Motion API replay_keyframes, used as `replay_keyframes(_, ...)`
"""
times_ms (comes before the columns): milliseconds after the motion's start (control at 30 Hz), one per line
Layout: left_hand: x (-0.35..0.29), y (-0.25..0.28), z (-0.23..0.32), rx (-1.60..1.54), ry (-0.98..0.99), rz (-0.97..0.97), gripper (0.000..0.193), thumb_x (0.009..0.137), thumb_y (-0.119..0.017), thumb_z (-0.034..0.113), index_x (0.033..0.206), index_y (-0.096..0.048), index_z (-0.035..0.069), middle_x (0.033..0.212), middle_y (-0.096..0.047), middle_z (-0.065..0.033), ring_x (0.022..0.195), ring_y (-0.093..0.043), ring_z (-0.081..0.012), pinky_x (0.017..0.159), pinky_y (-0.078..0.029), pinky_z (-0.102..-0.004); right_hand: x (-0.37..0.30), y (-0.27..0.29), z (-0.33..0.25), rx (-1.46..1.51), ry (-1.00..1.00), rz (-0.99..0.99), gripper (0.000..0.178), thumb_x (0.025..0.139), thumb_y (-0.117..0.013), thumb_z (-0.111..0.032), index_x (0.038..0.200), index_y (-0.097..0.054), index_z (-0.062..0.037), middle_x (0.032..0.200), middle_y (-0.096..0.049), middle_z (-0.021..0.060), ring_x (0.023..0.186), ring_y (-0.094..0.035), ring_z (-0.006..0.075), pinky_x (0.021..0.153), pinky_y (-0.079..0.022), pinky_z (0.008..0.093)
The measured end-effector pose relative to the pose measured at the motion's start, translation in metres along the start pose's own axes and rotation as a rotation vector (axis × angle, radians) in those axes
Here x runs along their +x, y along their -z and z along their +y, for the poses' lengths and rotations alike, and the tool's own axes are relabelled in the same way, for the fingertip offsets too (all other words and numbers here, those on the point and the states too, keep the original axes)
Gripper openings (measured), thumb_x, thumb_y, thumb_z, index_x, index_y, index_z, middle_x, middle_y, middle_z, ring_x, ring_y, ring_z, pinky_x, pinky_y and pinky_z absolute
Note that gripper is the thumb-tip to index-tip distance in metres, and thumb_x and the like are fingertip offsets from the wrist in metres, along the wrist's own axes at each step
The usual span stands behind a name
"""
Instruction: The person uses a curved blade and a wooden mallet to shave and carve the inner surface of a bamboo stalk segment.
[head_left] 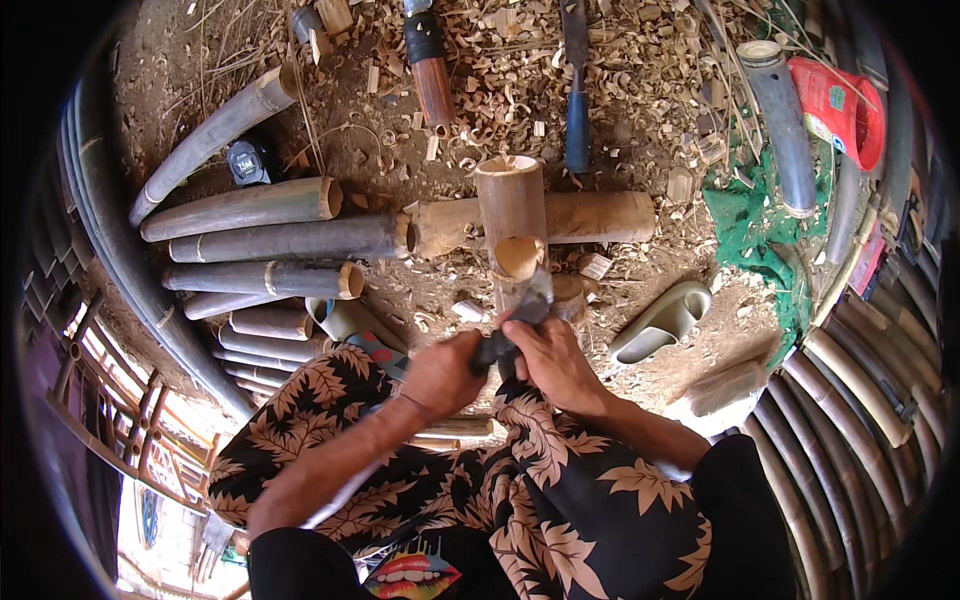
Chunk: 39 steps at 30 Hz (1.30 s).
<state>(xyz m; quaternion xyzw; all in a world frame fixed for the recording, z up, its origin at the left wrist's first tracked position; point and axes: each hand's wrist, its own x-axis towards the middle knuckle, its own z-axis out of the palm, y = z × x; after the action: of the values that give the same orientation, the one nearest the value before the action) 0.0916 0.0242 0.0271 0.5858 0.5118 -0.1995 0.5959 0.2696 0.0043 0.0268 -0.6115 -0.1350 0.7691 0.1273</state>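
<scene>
A: Spot notched bamboo tube [511, 205] where?
B: Sits mid-view, crosses over a brown log [605, 218]
A: Check grip?
B: Wraps left hand [445, 376] and right hand [552, 364] closed round dark bladed tool [538, 297]; can't tell whether touching tube
A: See what beyond?
B: Shows blue-handled tool [577, 130] past log, olive sandal [662, 322] at right, wood shavings [510, 75] ahead

The person wears a black T-shirt [480, 572] with plain sleeves [300, 562] and a multicoloured, dripping lips print [412, 574], loose black leaf-patterned legwear [625, 510] in tan, and a thin dark wrist cord [415, 405] by the left hand [443, 376].
</scene>
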Motion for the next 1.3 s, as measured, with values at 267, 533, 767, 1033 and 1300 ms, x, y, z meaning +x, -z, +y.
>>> replay_keyframes(267,0.036,-0.013,0.096,-0.117,-0.686,0.156,0.058,0.076,-0.074,0.026,0.121,-0.051,-0.003,0.112,-0.052,-0.0239,0.105,-0.053,-0.0347,0.091,-0.046,-0.0464,-0.038,0.101,-0.033,-0.327,0.337,0.575,0.046,0.092,-0.055,-0.047,0.069,-0.058,-0.0069,0.054,-0.054,0.0001,0.050,-0.053,0.0104,0.044,-0.040,0.0312)
replay_keyframes(533,0.201,0.110,0.114,1.158,-0.837,0.557,0.026,0.085,-0.058,0.014,0.109,-0.064,0.023,0.132,-0.044,-0.0039,0.124,-0.041,-0.0250,0.103,-0.034,-0.0390,0.039,0.245,-0.046,-1.194,0.272,1.121,0.060,0.079,-0.063,-0.059,0.102,-0.059,-0.0034,0.096,-0.065,0.0183,0.092,-0.063,0.0359,0.073,-0.050,0.0444)
replay_keyframes(767,0.211,0.121,0.132,1.205,-1.081,0.603,0.036,0.084,-0.060,0.009,0.118,-0.057,0.017,0.117,-0.059,-0.0039,0.120,-0.051,-0.0214,0.112,-0.032,-0.0420,-0.034,0.121,0.161,-0.836,0.099,0.345,0.025,0.086,-0.058,-0.027,0.100,-0.056,-0.0061,0.074,-0.064,0.0168,0.071,-0.064,0.0382,0.069,-0.050,0.0476)
replay_keyframes(1033,0.111,0.165,0.158,-1.033,-0.950,0.580,0.036,0.093,-0.042,0.018,0.126,-0.044,0.004,0.085,-0.055,-0.0089,0.060,-0.050,-0.0140,0.057,-0.043,-0.0287,-0.006,0.068,0.327,-0.623,0.314,0.481,0.093,0.057,-0.086,-0.039,0.127,-0.040,0.0024,0.120,-0.046,0.0245,0.110,-0.046,0.0409,0.091,-0.042,0.0458)
replay_keyframes(1300,0.054,0.146,0.112,-1.640,-0.615,0.400,0.022,0.092,-0.053,0.032,0.093,-0.051,0.009,0.067,-0.045,-0.0006,0.055,-0.039,-0.0106,0.053,-0.035,-0.0273,-0.118,0.131,0.226,0.017,0.177,0.259,0.098,0.060,-0.086,-0.024,0.139,-0.034,0.0030,0.130,-0.050,0.0182,0.120,-0.047,0.0252,0.102,-0.038,0.0359)
